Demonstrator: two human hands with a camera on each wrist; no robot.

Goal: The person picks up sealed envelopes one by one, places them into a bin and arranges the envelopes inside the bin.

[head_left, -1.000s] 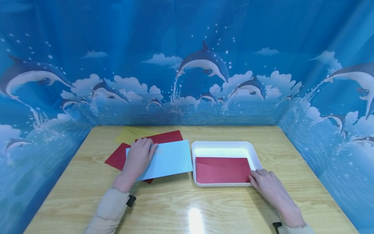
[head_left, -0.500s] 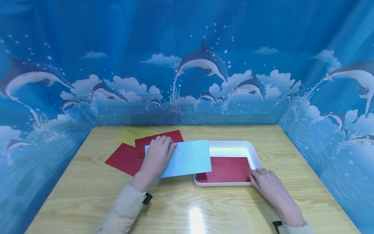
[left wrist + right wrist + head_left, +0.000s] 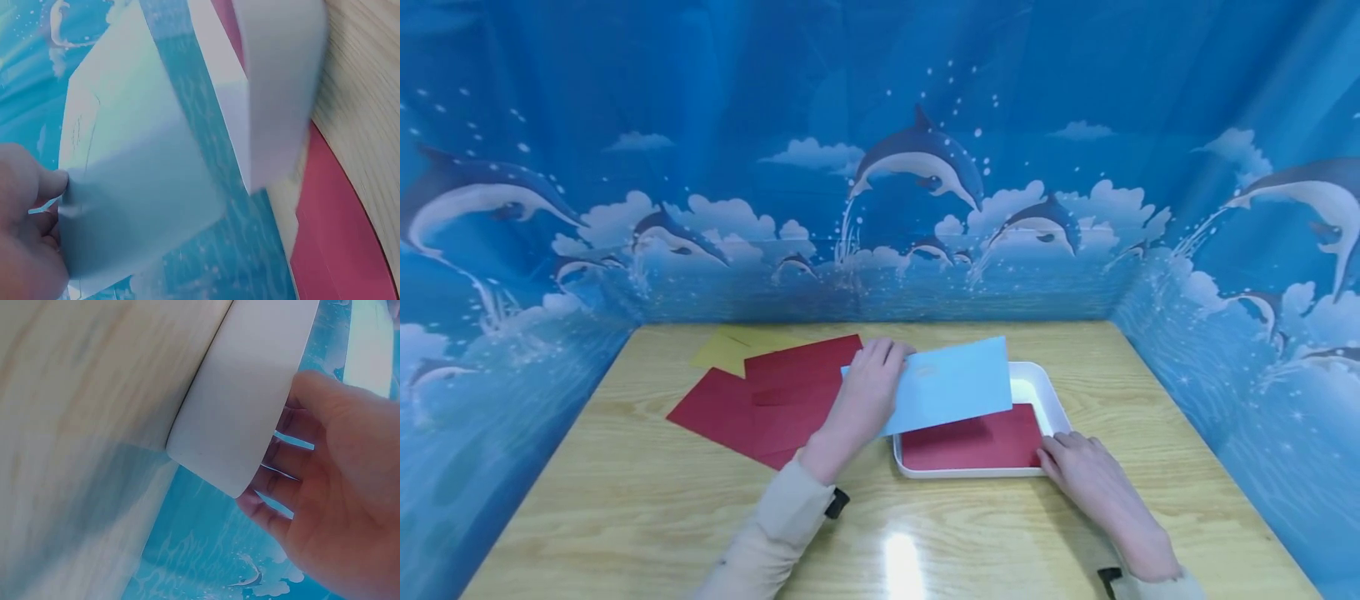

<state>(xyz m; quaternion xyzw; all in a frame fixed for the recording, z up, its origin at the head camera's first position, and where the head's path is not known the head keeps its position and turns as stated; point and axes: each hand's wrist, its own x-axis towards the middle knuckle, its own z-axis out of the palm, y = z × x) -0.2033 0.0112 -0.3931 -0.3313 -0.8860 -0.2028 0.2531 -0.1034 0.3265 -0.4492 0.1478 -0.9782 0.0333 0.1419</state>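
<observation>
A light blue envelope [image 3: 955, 383] is pinched at its left edge by my left hand [image 3: 867, 387]. Its right part hangs tilted over the white tray [image 3: 1036, 383]. In the left wrist view the thumb lies on the near face of the envelope [image 3: 137, 162]. Inside the tray, along its front, lies a red envelope [image 3: 977, 442], partly covered by the blue one in the head view. My right hand [image 3: 1090, 475] holds the tray's front right corner. The right wrist view shows its fingers bent over the rim of the tray [image 3: 231, 394].
Left of the tray, several red envelopes [image 3: 722, 412] lie overlapping on the wooden table [image 3: 625, 500]. A yellow envelope [image 3: 733, 343] is partly under them at the back. A blue curtain [image 3: 880, 167] printed with dolphins stands behind and at both sides.
My left hand has carried the blue envelope rightward from above the red envelopes to over the tray, raising its right end. The right hand and the tray have stayed in place.
</observation>
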